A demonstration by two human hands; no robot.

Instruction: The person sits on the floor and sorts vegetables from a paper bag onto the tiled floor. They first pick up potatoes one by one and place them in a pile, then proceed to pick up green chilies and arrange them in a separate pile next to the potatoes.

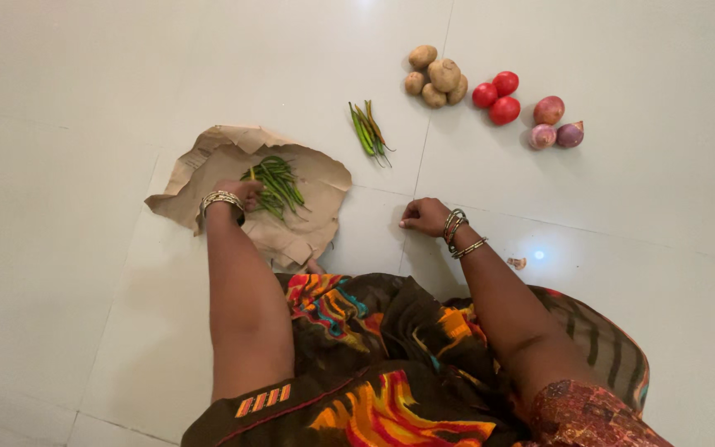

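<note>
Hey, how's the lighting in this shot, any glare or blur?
Head view: soft, even light; faint glare on the floor tiles, a small bright spot beside the right hand; the vegetables stay sharp, shadows are weak, and the tile lines bow slightly toward the edges.

Evenly and softly lit from overhead, with a pale glare patch on the floor (366,7) at the far edge and a small bright blue-white glint on the tile just right of the right hand (425,217). Only faint, short shadows under the potatoes (435,76), tomatoes (496,98) and paper (242,194). Sharp enough at centre, slightly soft and dimmer toward the left and near corners, with wide-angle stretching at the edges.
</note>
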